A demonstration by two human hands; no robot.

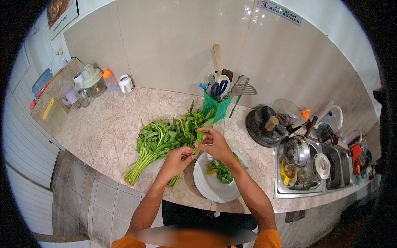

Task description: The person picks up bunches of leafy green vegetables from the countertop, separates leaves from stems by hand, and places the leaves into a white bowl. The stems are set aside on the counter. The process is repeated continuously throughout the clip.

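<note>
A big bunch of leafy greens [159, 138] lies on the marble counter, its pale stems pointing toward the near left. My left hand [178, 160] is closed, thumb and fingers pinching a stem at the bunch's near right side. My right hand [214, 144] pinches the leafy upper part of that sprig [201, 136], just above the bowl's far rim. Below my right forearm sits a white bowl [202, 186] with some picked leaves [223, 171] inside; the forearm hides part of it.
Behind the greens stands a green basket [216, 108] of utensils. A stone mortar [264, 128] is right of it, before a sink [281, 190] full of pans and dishes. At far left are a food processor [93, 80], an orange-capped bottle [109, 80] and a white jug [125, 84].
</note>
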